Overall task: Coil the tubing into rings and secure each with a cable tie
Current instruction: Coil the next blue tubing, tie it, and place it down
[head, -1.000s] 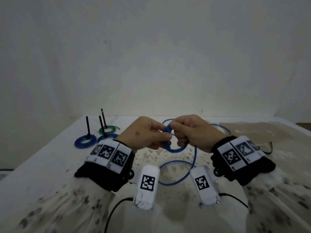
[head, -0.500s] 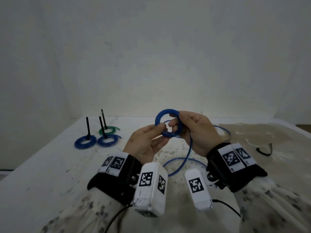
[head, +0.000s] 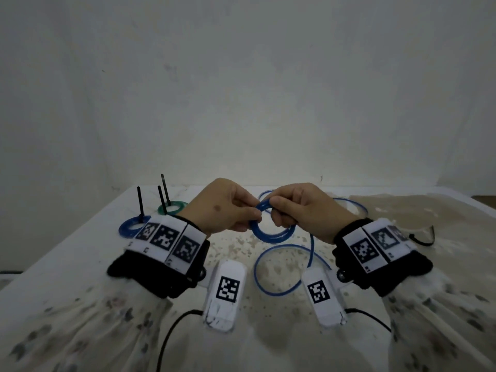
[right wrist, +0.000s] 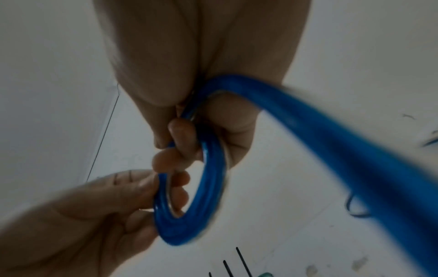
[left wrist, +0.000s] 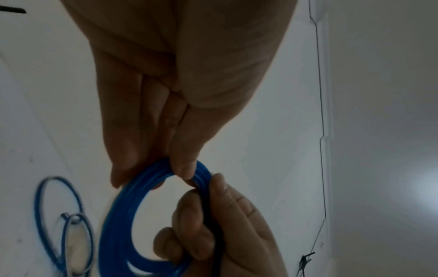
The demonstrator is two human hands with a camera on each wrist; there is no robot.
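Both hands are meeting above the white table [head: 80, 264] in the head view: the left hand [head: 222, 208] is pinching the left side of the blue coil [head: 271, 232], and the right hand [head: 306, 210] is curling its fingers round the coil's upper right. Loose blue tubing [head: 279, 269] is trailing from the coil and looping on the table beneath. Two blue rings and a green ring [head: 173, 206], each with a black cable tie standing up, are lying at far left.

From the left wrist, the left hand [left wrist: 170, 93] is clamping the coil [left wrist: 123, 215] between thumb and fingertips, the right hand's fingers hooking through it.

From the right wrist, the right hand [right wrist: 201, 75] is gripping the coil [right wrist: 208, 187], tubing [right wrist: 331, 140] sweeping away blurred.
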